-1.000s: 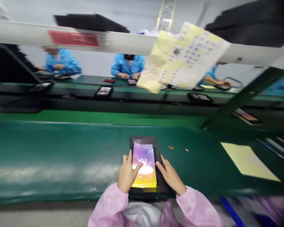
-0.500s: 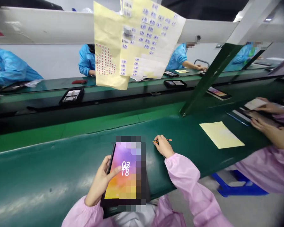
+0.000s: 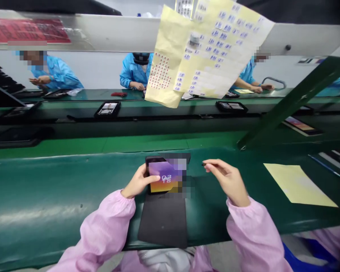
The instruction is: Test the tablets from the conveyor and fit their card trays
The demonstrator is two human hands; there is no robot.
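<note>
My left hand (image 3: 140, 181) grips the left side of a tablet (image 3: 163, 183), thumb over the lit screen, fingers behind it. Purple to orange colours fill that screen, with large white clock digits; its right part is blurred out. Below the tablet a black mat (image 3: 163, 221) lies on the green bench. To the right, my right hand (image 3: 226, 177) is raised with thumb and fingers pinched around a small dark piece (image 3: 204, 164), too small to name. A gap separates this hand from the tablet.
A yellow sheet (image 3: 300, 185) and a blue pen (image 3: 327, 167) lie at right. Beyond the bench runs a line carrying several devices, one an opened black unit (image 3: 108, 109). Paper sheets (image 3: 215, 49) hang overhead; a green post (image 3: 294, 102) slants at right. Co-workers in blue sit opposite.
The tablet has moved away from my body, uncovering the mat. My right hand has lifted off the bench with a small piece pinched in it. The view has swung left.
</note>
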